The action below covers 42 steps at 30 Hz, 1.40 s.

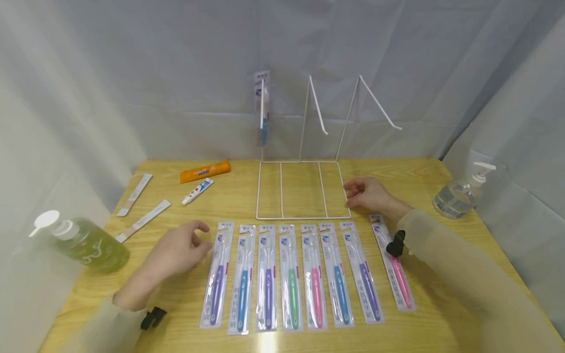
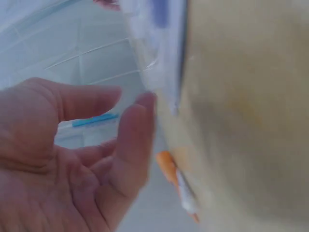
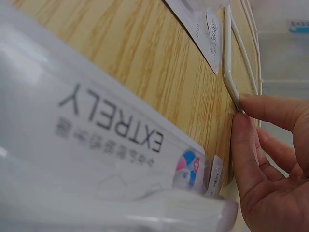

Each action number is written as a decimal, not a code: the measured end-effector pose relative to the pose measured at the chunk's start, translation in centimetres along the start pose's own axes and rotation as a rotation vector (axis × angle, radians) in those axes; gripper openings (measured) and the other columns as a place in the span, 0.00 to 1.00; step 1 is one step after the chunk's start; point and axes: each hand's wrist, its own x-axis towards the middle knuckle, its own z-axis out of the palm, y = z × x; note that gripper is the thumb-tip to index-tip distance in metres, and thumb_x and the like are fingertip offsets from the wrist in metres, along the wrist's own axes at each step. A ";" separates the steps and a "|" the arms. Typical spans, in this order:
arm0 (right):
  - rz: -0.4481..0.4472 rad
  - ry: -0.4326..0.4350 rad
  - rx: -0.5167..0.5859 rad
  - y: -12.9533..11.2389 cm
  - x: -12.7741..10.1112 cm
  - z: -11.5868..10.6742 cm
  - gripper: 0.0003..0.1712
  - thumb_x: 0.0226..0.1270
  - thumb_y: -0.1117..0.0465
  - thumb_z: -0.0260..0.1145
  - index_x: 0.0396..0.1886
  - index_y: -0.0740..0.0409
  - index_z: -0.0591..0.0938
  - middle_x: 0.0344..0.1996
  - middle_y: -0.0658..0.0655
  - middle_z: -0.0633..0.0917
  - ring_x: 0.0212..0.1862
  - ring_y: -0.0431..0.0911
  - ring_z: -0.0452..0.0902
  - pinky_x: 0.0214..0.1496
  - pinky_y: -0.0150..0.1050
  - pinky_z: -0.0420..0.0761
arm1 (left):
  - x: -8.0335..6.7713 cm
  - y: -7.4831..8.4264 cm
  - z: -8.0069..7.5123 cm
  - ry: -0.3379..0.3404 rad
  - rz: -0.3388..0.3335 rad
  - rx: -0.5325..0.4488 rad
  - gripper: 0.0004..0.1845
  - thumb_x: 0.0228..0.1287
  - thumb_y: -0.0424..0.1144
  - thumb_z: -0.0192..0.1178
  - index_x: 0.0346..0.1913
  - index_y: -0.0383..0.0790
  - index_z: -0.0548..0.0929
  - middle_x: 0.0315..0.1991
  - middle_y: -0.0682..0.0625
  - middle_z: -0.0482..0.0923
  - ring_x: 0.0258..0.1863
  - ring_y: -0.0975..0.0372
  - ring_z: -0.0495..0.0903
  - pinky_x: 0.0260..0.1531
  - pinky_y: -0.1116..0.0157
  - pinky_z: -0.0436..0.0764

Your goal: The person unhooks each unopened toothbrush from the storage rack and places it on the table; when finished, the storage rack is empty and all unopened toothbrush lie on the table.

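Note:
A white wire rack [image 1: 302, 216] stands at the back of the wooden table [image 1: 441, 304], and one packaged toothbrush [image 1: 262, 105] hangs on its left hook. Several packaged toothbrushes lie in a row in front of it. My left hand [image 1: 200, 235] hovers with relaxed fingers beside the leftmost pack, a purple toothbrush [image 1: 217, 274]; in the left wrist view the left hand [image 2: 135, 99] has a fingertip close to that pack's edge [image 2: 154, 48]. My right hand [image 1: 350, 193] pinches the rack's right front corner; the right hand [image 3: 240, 106] has thumb and index finger meeting on the wire [image 3: 231, 82].
A green pump bottle [image 1: 86, 240] lies at the left edge and a clear pump bottle [image 1: 459, 193] at the right. An orange tube [image 1: 205, 171], a small white tube [image 1: 197, 191] and two flat strips [image 1: 134, 194] lie at the back left. Grey curtains surround the table.

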 end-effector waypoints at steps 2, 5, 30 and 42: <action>0.007 -0.001 0.009 0.2 0.1 0.0 0.35 0.63 0.70 0.81 0.70 0.72 0.82 0.47 0.61 0.88 0.39 0.36 0.82 0.40 0.24 0.85 | 0.8 0.7 -0.6 0.062 0.065 -0.016 0.22 0.78 0.44 0.68 0.66 0.35 0.84 0.47 0.39 0.92 0.34 0.59 0.86 0.31 0.63 0.83; 0.005 0.000 0.007 0.4 0.2 -0.1 0.35 0.63 0.70 0.81 0.70 0.73 0.82 0.47 0.61 0.88 0.39 0.37 0.82 0.40 0.24 0.85 | 2.6 2.2 -1.5 0.144 0.165 -0.061 0.16 0.79 0.41 0.67 0.62 0.36 0.87 0.47 0.40 0.93 0.35 0.58 0.89 0.31 0.63 0.84; 0.004 0.002 0.009 0.0 0.0 0.1 0.34 0.63 0.71 0.81 0.69 0.72 0.82 0.45 0.59 0.88 0.39 0.36 0.82 0.41 0.25 0.86 | 22.2 13.5 -3.7 0.597 0.028 -0.743 0.17 0.81 0.40 0.64 0.65 0.37 0.86 0.65 0.40 0.89 0.65 0.51 0.88 0.68 0.58 0.87; 0.006 -0.001 0.011 0.1 0.2 0.1 0.34 0.63 0.71 0.81 0.69 0.72 0.82 0.44 0.58 0.88 0.39 0.37 0.81 0.41 0.25 0.85 | 22.9 14.3 -4.0 0.600 0.057 -0.682 0.17 0.78 0.42 0.66 0.62 0.37 0.87 0.63 0.39 0.91 0.60 0.51 0.89 0.64 0.56 0.88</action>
